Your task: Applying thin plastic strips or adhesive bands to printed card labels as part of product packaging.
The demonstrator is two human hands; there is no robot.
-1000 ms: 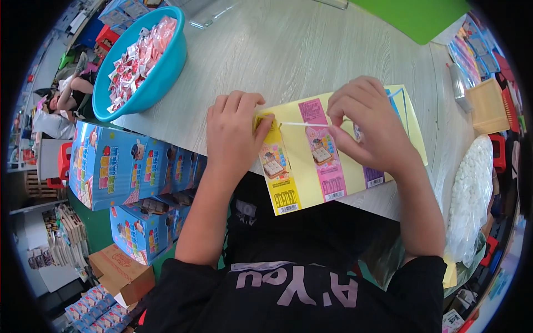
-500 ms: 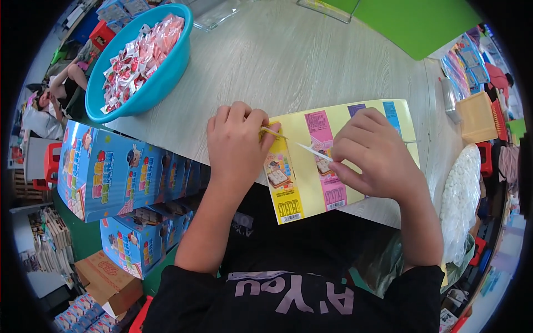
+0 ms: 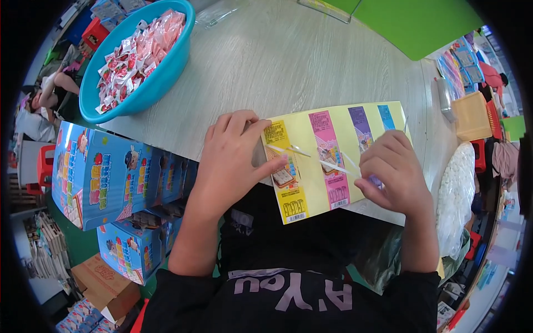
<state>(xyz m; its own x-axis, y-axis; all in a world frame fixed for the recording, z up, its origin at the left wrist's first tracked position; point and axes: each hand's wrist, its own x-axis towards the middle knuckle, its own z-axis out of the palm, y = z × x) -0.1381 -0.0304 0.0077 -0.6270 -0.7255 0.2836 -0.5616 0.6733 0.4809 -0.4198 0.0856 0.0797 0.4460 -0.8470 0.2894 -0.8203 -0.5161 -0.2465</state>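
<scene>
A pale yellow sheet with yellow, pink, purple and blue printed label strips lies in front of me, over the table's near edge. My left hand rests at its left side, thumb apart from the fingers, the thumb over the yellow label. Beside that thumb, a thin whitish strip crosses the sheet. My right hand is closed in a pinch above the right half, with narrow white strips sticking out leftward over the pink label. Its fingertips partly hide the purple label.
A turquoise basin full of small wrapped packets stands at the table's far left. Blue printed boxes are stacked left of me. A green board lies at the far right; a clear bag of white pieces sits near the right edge.
My left thumb has moved away from the fingers and down over the yellow label, leaving the thin strip it was pinching. My right hand has shifted right and slightly down with the white strips.
</scene>
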